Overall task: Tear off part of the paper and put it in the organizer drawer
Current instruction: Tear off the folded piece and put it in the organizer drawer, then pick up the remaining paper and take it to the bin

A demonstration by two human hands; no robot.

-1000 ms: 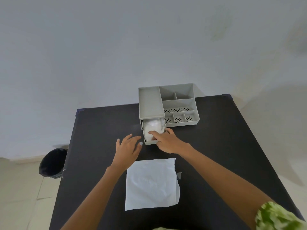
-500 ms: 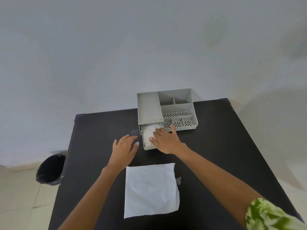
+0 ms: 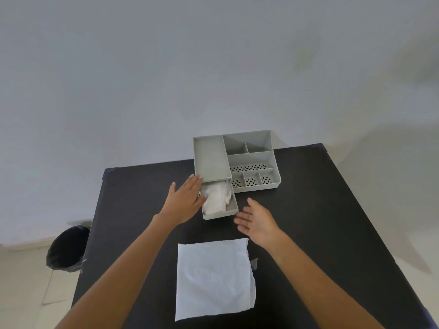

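A grey organizer [image 3: 249, 160] stands at the far side of the black table [image 3: 320, 210]. Its drawer [image 3: 231, 211] is pulled out toward me and holds crumpled white paper [image 3: 217, 198]. My left hand [image 3: 185, 200] is open, lying flat against the drawer's left side with fingertips near the organizer's corner. My right hand [image 3: 257, 220] is open, palm turned left, hovering just right of and below the drawer front, apart from it. A white paper sheet [image 3: 215, 279] lies flat on the table near me, its right edge ragged.
A small grey scrap [image 3: 253, 263] lies beside the sheet's right edge. A black bin [image 3: 67, 248] stands on the floor left of the table. A pale wall rises right behind the organizer.
My right hand has left the paper in the drawer and drawn back to the right, opening. My left hand has moved up and right against the drawer's left side.
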